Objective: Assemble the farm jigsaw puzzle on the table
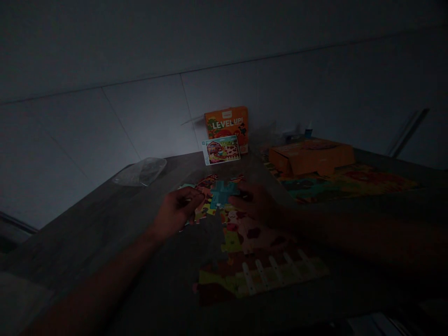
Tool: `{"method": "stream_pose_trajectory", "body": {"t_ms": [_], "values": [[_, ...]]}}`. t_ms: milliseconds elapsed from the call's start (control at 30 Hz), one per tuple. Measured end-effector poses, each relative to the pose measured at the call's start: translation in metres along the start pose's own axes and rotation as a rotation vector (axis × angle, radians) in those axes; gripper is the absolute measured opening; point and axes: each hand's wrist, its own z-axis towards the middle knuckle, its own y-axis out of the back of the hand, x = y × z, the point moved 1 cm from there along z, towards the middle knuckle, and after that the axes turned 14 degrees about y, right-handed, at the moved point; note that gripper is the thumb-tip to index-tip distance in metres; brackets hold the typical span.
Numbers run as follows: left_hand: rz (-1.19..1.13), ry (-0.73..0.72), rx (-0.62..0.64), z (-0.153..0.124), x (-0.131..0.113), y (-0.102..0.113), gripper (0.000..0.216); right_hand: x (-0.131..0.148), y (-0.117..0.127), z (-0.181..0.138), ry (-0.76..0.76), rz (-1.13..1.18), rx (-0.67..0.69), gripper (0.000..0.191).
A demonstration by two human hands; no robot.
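The scene is very dim. A partly joined jigsaw puzzle lies on the dark table, with a white fence along its near edge. My left hand rests at the puzzle's far left part, fingers curled and pinched at loose pieces. My right hand lies over the puzzle's far right part, fingers pressed beside a blue block of joined pieces. What either hand grips is hard to make out.
An orange puzzle box stands against the wall with a picture card leaning on it. A clear plastic bag lies at the left. An orange box lid sits on a second finished puzzle at the right.
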Motion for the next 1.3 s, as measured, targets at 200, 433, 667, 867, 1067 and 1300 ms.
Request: {"method": "stream_pose_trajectory", "body": {"t_ms": [200, 433, 667, 867, 1067, 1300], "values": [[-0.056, 0.038, 0.148, 0.002, 0.004, 0.0, 0.039, 0.011, 0.003, -0.005, 0.131, -0.047, -0.003, 0.03], [-0.145, 0.009, 0.236, 0.005, 0.006, 0.001, 0.04, 0.011, 0.003, -0.006, 0.234, -0.078, 0.063, 0.044], [-0.241, 0.112, 0.56, -0.004, 0.008, -0.003, 0.072, 0.002, 0.003, -0.009, 0.244, -0.04, 0.213, 0.051], [-0.267, 0.166, 0.6, -0.006, 0.008, -0.005, 0.046, 0.008, 0.0, -0.006, 0.267, -0.15, 0.281, 0.05], [-0.246, 0.08, 0.39, 0.002, 0.01, -0.003, 0.022, 0.014, 0.001, -0.002, 0.08, -0.173, 0.117, 0.031], [-0.204, 0.063, 0.315, 0.004, 0.011, -0.004, 0.027, 0.015, 0.006, -0.004, -0.007, 0.048, 0.163, 0.044]]}}
